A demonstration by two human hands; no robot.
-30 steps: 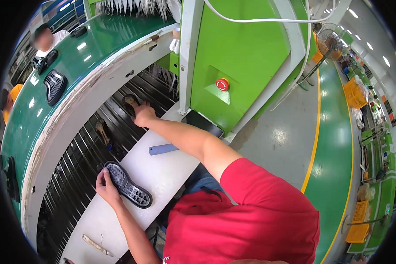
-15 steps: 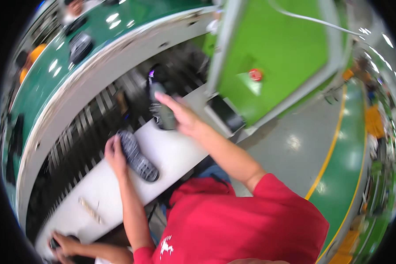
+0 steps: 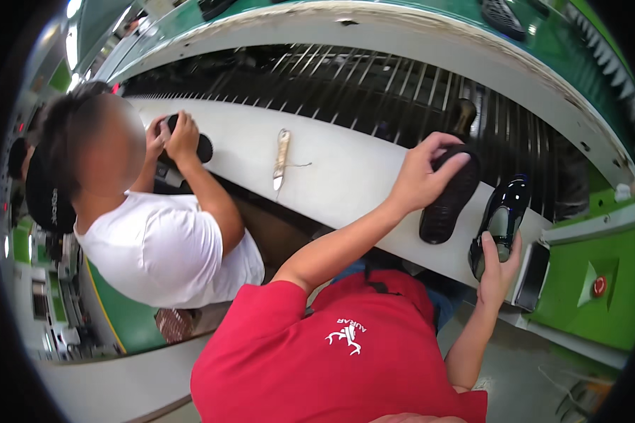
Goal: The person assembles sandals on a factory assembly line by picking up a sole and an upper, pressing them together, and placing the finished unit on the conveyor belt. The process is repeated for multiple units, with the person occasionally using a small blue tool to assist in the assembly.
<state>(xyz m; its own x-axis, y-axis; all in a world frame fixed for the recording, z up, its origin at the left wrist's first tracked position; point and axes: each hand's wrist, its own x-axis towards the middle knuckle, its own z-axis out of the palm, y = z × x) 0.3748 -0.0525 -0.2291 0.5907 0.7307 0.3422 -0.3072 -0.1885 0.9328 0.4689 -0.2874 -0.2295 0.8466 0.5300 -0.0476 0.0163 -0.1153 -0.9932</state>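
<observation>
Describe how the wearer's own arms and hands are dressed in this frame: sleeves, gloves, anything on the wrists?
Both hands are bare: no gloves on the left hand or the right hand. Both forearms are uncovered too; no watch or band shows on either wrist. The red shirt is short-sleeved, with a small white logo on it.

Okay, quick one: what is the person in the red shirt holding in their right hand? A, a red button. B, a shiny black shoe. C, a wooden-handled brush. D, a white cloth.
B: the right hand grips a shiny black shoe at the end of the white workbench, while the left hand holds a black shoe sole.
</observation>
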